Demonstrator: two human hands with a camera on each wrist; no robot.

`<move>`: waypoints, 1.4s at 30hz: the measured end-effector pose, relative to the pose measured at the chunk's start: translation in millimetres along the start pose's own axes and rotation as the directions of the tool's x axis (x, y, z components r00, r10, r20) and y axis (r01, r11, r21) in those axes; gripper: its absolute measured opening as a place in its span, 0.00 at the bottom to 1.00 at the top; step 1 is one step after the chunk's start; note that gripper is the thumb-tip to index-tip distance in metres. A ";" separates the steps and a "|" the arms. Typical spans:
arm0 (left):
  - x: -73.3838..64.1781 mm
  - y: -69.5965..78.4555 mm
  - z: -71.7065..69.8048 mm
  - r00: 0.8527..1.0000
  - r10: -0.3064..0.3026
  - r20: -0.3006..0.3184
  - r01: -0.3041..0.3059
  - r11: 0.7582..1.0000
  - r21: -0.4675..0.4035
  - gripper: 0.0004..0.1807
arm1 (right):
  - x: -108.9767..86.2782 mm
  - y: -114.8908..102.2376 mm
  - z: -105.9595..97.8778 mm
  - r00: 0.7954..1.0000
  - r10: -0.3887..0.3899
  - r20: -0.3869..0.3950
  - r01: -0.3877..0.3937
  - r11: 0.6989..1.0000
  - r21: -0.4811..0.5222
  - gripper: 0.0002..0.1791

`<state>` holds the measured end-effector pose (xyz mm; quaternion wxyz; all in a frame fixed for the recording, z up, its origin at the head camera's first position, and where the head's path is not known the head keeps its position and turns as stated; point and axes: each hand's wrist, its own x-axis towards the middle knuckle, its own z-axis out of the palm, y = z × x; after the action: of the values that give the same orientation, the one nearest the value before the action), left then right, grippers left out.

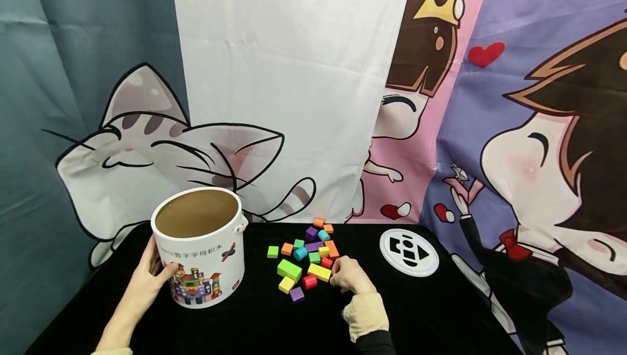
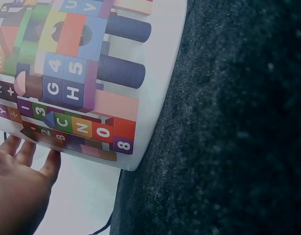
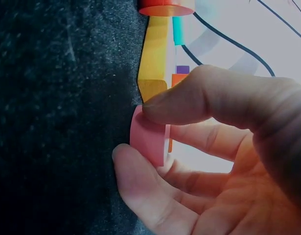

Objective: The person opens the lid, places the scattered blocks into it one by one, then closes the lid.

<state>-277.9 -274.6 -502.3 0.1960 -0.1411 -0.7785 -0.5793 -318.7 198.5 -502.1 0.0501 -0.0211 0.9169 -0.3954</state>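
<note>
A white bucket [image 1: 220, 279] printed with colourful blocks stands at the left of the black-covered table, its mouth facing up. My left hand [image 1: 152, 276] rests against its left side, thumb on the front and fingers spread along the wall; the left wrist view shows fingertips touching the printed bucket. At the right edge of a group of coloured blocks [image 1: 289, 270], my right hand [image 1: 351, 275] pinches a small pink block [image 3: 149, 137] with a curved side between its fingertips. Beside that block lies a yellow block [image 1: 319, 272]; the head view hides the pink one behind the fingers.
A round white lid [image 1: 409, 252] with shaped cut-outs lies on the black cloth at the right. A red cylinder [image 1: 309, 282] and a purple block [image 1: 296, 294] sit at the near side of the group. Printed curtains [image 1: 303, 72] hang behind the table.
</note>
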 end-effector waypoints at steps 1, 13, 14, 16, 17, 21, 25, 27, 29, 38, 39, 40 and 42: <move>0.0 0.0 0.1 1.000 0.001 0.000 -0.001 1.000 -0.002 0.48 | -0.3 -0.2 -0.3 1.000 -0.001 0.003 0.001 1.000 0.000 0.12; 0.2 -0.1 1.6 1.000 0.015 -0.001 -0.015 1.000 -0.009 0.48 | -4.7 2.3 -12.1 0.999 -0.023 0.028 0.022 0.999 0.039 0.10; 0.3 -0.1 2.1 1.000 0.021 0.000 -0.021 1.000 -0.006 0.48 | -5.8 1.4 -14.1 0.999 -0.026 0.023 0.025 0.999 0.039 0.10; 0.7 0.0 2.4 1.000 0.027 0.002 -0.027 1.000 -0.010 0.48 | -7.8 -1.7 -18.4 0.999 -0.036 0.014 0.036 0.999 0.031 0.10; 0.8 0.0 2.4 1.000 0.028 0.002 -0.027 1.000 -0.011 0.48 | -8.7 -3.8 -20.9 0.999 -0.045 0.011 0.045 0.999 0.023 0.09; 1.9 0.5 2.4 1.000 0.025 0.000 -0.025 1.000 -0.019 0.48 | -11.4 -15.2 -29.4 0.992 -0.122 0.012 0.122 0.992 -0.029 0.08; 1.5 0.2 1.9 1.000 0.018 -0.006 -0.018 1.000 -0.022 0.48 | -13.6 -26.3 -32.3 0.975 -0.218 0.032 0.220 0.971 -0.090 0.06; 0.2 -0.5 2.0 1.000 0.016 -0.005 -0.016 1.000 -0.021 0.48 | -15.4 -31.5 -31.7 0.967 -0.251 0.037 0.253 0.959 -0.124 0.05; -1.6 -1.0 2.0 1.000 0.014 -0.003 -0.014 1.000 -0.021 0.48 | -17.1 -36.0 -29.4 0.958 -0.285 0.038 0.287 0.945 -0.158 0.05; -1.9 -1.1 2.7 1.000 0.020 0.003 -0.020 0.999 -0.026 0.48 | -22.0 -58.2 -19.0 0.921 -0.386 0.058 0.387 0.888 -0.248 0.06; -1.4 -0.8 2.5 1.000 0.022 0.003 -0.022 0.999 -0.026 0.48 | -22.8 -61.0 -18.1 0.915 -0.398 0.063 0.401 0.880 -0.254 0.06; -1.0 -0.5 2.4 1.000 0.023 0.003 -0.023 0.999 -0.024 0.48 | -23.5 -63.6 -17.2 0.910 -0.408 0.070 0.411 0.874 -0.258 0.06; -0.3 0.2 2.2 1.000 0.026 0.004 -0.025 0.999 -0.021 0.48 | -25.4 -68.7 -15.8 0.899 -0.431 0.081 0.437 0.860 -0.264 0.06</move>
<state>-277.9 -272.4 -502.9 0.2002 -0.1543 -0.7710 -0.5845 -295.2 164.7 -439.4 -0.0347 -0.2374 0.9340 -0.2647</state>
